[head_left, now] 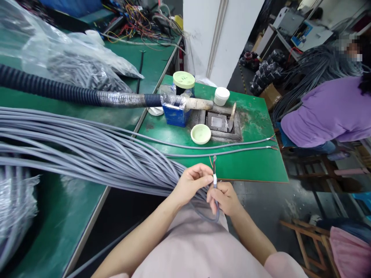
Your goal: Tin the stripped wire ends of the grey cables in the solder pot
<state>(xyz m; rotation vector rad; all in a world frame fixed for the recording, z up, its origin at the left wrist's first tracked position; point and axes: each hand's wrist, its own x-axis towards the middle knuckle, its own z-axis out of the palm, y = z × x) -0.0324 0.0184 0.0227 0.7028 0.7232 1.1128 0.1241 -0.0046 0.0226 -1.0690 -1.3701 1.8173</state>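
A grey cable (215, 193) stands upright in front of my body, its end stripped into thin coloured wires (214, 162) above a white band (215, 180). My right hand (224, 197) is closed around the cable just below that band. From the other side, my left hand (197, 179) pinches at the band with thumb and forefinger. Below my hands the cable bends in a loop. A thick bundle of grey cables (116, 154) runs in from the left, partly behind my left hand. Two single cables (226, 152) lie across the green table with their stripped ends at the right.
On the green table (249, 166) are a solder pot (219, 122) with a scraper (232, 117), a pale green dish (201, 134), a white jar (222, 96) and a blue box (176, 116). A black ribbed hose (58, 88) ends above them. A person in purple (327, 108) sits at the right.
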